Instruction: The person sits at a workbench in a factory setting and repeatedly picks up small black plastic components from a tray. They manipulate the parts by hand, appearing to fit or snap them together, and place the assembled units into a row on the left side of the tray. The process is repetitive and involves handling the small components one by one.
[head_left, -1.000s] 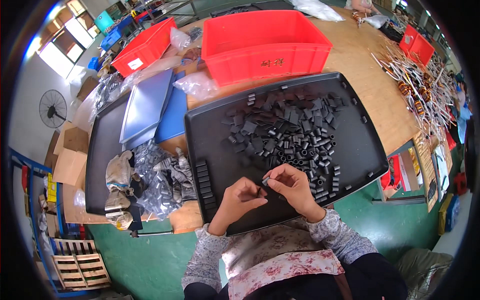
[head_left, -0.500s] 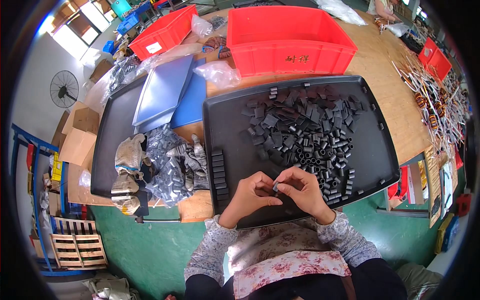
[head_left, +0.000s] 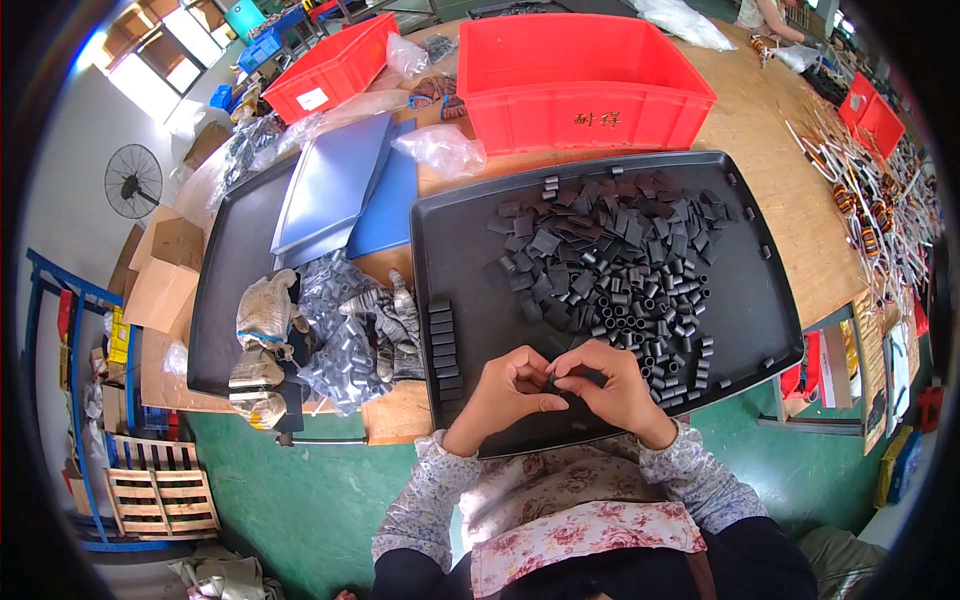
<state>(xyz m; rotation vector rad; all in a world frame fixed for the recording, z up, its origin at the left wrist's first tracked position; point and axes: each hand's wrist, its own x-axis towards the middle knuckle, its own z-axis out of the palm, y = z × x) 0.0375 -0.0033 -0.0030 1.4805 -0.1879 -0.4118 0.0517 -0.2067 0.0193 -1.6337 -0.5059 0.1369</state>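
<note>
Over the near edge of a large black tray [head_left: 465,260], my two hands meet fingertip to fingertip. My left hand [head_left: 505,398] and my right hand [head_left: 618,392] both pinch a small dark piece [head_left: 552,379]; fingers mostly cover it, so its exact shape is hidden. Beyond them lies a heap of thin black flat pieces [head_left: 620,225]. Short black tubes [head_left: 640,320] are strewn at its near side, some standing, some lying. Along the tray's left wall runs a column of black pieces [head_left: 442,345], lined up flat.
Behind the tray stands a big red bin [head_left: 590,125], with another red bin [head_left: 330,70] to its left. Blue folders [head_left: 335,180], a bag of grey parts [head_left: 340,350] and worn gloves [head_left: 265,310] lie at left. Wire bundles [head_left: 870,215] cover the right side.
My fingers have shifted slightly around the small dark piece, still pinched between both hands. The whole scene sits a little further right in the picture.
</note>
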